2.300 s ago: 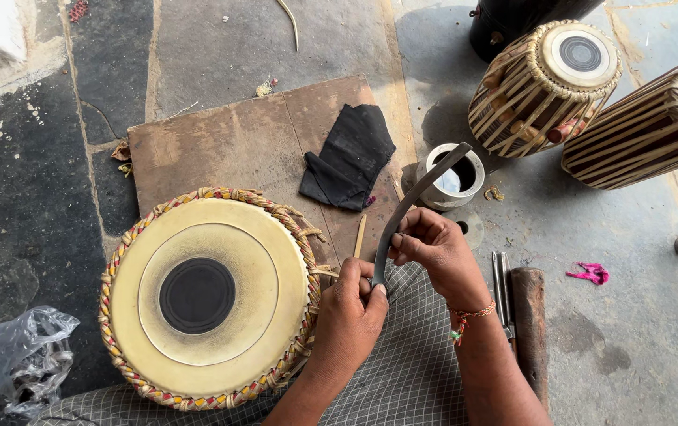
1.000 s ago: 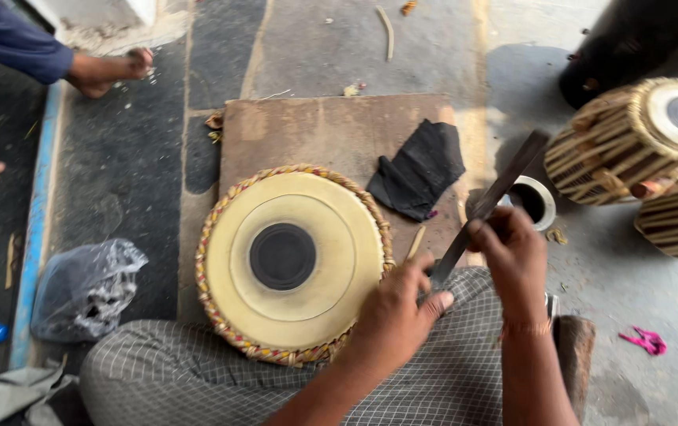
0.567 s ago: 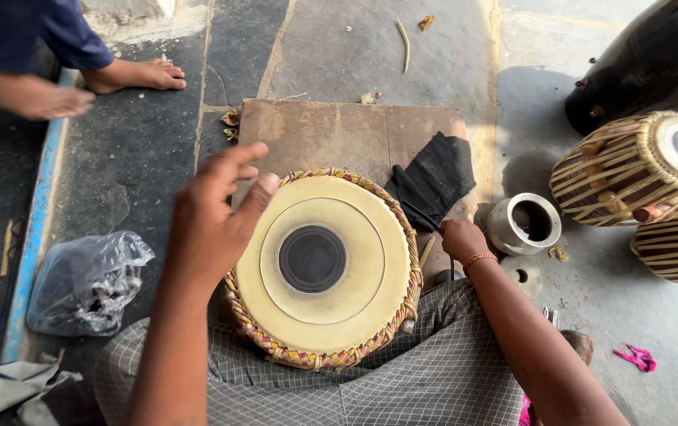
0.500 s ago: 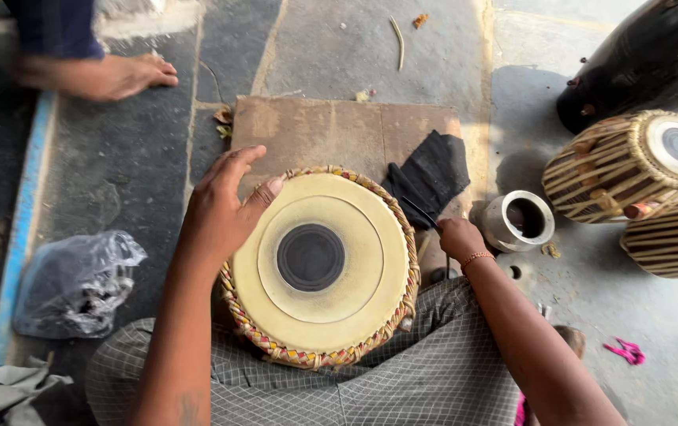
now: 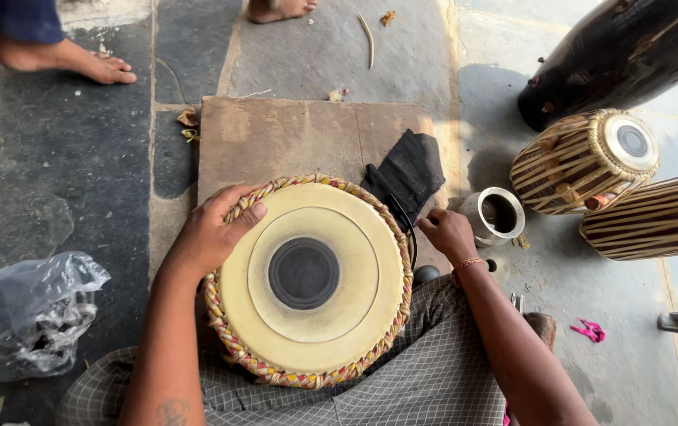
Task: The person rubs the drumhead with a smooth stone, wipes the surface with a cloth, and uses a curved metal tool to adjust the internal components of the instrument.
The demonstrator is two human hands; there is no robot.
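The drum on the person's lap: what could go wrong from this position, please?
1. The drum rests on the lap, steadied only by the left hand at its woven rim; it may tip or slide off.
2. The right hand is at the black cloth, close to the metal cup; a quick pull could knock the cup over.
3. Another person's bare foot is nearby and could bump the stone slab.

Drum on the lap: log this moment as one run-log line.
left hand: rests on drum rim | right hand: fingers at black cloth | metal cup: beside right hand
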